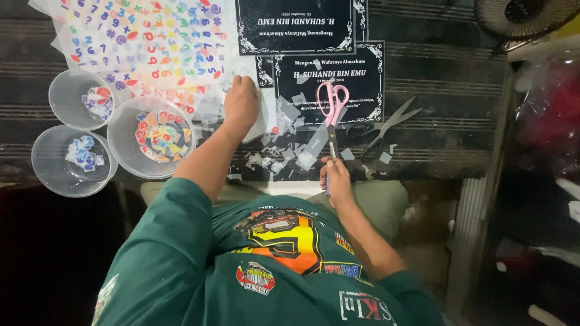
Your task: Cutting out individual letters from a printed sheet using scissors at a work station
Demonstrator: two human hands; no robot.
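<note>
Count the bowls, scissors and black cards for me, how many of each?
Bowls: 3
Scissors: 2, pink and grey
Black cards: 2
Total: 7

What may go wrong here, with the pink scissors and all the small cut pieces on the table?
1. The right hand touches the pink scissors at the blade end; it may get cut.
2. Loose scraps lie near the table edge; they may fall.
3. The left hand rests on the sticker sheet and may drag it.
</note>
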